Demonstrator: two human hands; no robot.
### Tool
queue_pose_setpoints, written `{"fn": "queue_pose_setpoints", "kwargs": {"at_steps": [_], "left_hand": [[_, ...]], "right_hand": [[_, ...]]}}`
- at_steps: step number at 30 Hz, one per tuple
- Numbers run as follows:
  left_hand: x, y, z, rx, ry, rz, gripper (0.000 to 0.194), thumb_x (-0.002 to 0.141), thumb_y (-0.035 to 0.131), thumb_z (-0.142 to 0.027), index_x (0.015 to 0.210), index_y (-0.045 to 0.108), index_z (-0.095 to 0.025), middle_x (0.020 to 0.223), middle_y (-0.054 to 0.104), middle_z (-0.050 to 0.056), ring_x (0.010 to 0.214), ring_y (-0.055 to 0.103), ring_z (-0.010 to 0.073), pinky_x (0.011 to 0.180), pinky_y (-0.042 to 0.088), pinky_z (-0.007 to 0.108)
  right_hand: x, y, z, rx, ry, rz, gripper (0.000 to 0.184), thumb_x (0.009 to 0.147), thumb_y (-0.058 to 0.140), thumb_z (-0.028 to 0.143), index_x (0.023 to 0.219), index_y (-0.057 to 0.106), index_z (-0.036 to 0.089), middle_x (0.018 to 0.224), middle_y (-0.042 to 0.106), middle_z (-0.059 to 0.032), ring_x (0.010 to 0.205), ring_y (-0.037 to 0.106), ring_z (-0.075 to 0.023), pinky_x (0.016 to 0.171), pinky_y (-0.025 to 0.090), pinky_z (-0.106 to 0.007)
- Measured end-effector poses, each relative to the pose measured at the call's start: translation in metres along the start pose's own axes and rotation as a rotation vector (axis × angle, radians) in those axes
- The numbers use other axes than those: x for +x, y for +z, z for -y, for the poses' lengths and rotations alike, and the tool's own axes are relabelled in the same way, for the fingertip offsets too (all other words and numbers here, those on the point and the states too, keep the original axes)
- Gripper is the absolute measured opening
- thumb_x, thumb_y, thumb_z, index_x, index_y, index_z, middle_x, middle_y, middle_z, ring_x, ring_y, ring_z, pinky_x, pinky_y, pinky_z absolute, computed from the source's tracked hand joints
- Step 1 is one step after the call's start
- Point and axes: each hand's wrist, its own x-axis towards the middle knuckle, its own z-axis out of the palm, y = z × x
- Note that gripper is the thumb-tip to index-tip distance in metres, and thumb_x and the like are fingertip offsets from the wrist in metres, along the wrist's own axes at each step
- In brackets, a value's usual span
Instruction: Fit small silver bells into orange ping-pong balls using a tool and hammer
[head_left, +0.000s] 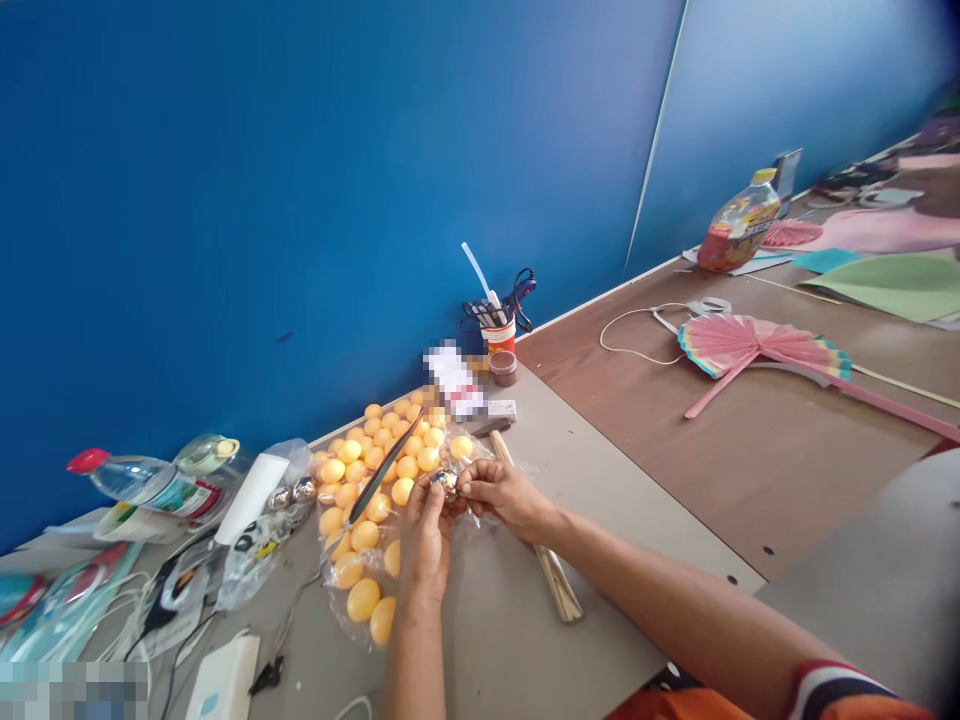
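Between both hands is a small shiny silver ball (446,484), apparently foil-covered. My left hand (427,545) grips it from the left, the thumb pressed on its near side. From the right, my right hand (504,494) pinches at its edge with thumb and fingertips. Part of the ball is hidden by the fingers. Just beyond and to the left, a clear plastic bag of orange balls (365,537) lies on the grey table (525,600), with a dark strip (382,470) across it. Thin wooden sticks (556,585) rest beneath my right wrist.
Two more silver balls (303,489) sit left of the bag. A red-capped bottle (150,480) and tangled cables lie farther left. At the wall stands a cup (500,337) of pens and scissors. Pink paper fans (724,345) and a drink bottle (739,225) are on the brown table.
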Motion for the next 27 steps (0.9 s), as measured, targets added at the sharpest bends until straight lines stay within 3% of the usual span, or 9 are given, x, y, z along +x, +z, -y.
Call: {"fn": "queue_pose_setpoints", "kwargs": {"at_steps": [16, 27], "left_hand": [[-0.0019, -0.0014, 0.0010, 0.020, 0.034, -0.007, 0.036, 0.076, 0.081, -0.049, 0.094, 0.069, -0.021, 0.092, 0.072, 0.004, 0.081, 0.068, 0.0203, 0.075, 0.057, 0.034], [-0.0013, -0.0065, 0.0033, 0.110, 0.073, -0.034, 0.036, 0.078, 0.080, -0.048, 0.100, 0.072, -0.022, 0.098, 0.074, 0.007, 0.089, 0.069, 0.0246, 0.076, 0.057, 0.036]], "right_hand": [[-0.0011, -0.0020, -0.0016, 0.088, 0.046, 0.062, 0.031, 0.066, 0.085, 0.038, 0.072, 0.061, 0.019, 0.064, 0.066, 0.0013, 0.051, 0.053, -0.0084, 0.055, 0.040, -0.024], [-0.0004, -0.0021, -0.0049, 0.073, 0.035, 0.040, 0.032, 0.069, 0.084, 0.038, 0.073, 0.058, 0.019, 0.065, 0.066, 0.0005, 0.052, 0.055, -0.0098, 0.057, 0.041, -0.025]]}}
